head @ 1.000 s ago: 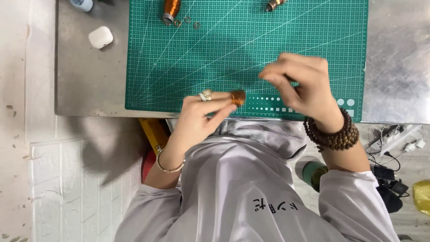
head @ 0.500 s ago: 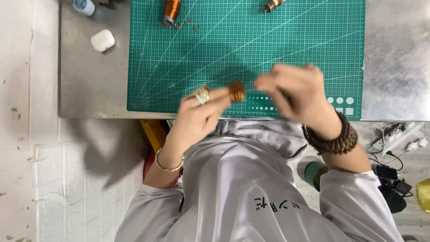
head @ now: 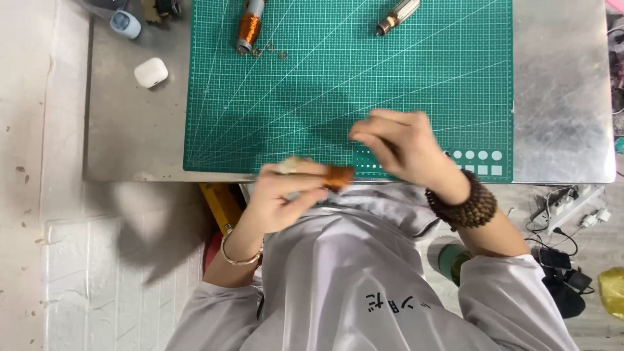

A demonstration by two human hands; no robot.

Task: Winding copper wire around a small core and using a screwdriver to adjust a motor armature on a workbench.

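Pinched between thumb and fingertips of the left hand [head: 286,198], a small copper-wound coil [head: 339,177] sits just off the near edge of the green cutting mat [head: 364,78], above the person's grey sweatshirt [head: 364,273]. The grip is narrow and closed on the coil's left end, so only its orange-brown right part shows. The right hand [head: 406,148] hovers just beside it over the mat's near edge, fingers curled together and blurred; whether they pinch a fine wire or anything else, I cannot tell.

As far as the blur lets one judge, the coil's long axis lies roughly level and across the body, its free end pointing toward the right hand.

What could go wrong: the coil is held by one end only and hangs over the gap between the steel table [head: 559,84] and the lap, so a slackened pinch would likely drop it to the floor rather than onto the mat. If a thin wire does run between the hands, a hard pull could snap it or loosen the winding.

Farther out on the mat lie a larger copper-wound rotor [head: 247,29], a few small washers [head: 269,49] beside it and a metal shaft piece [head: 396,16]. A white earbud case [head: 151,71] rests on the bare table to the left.
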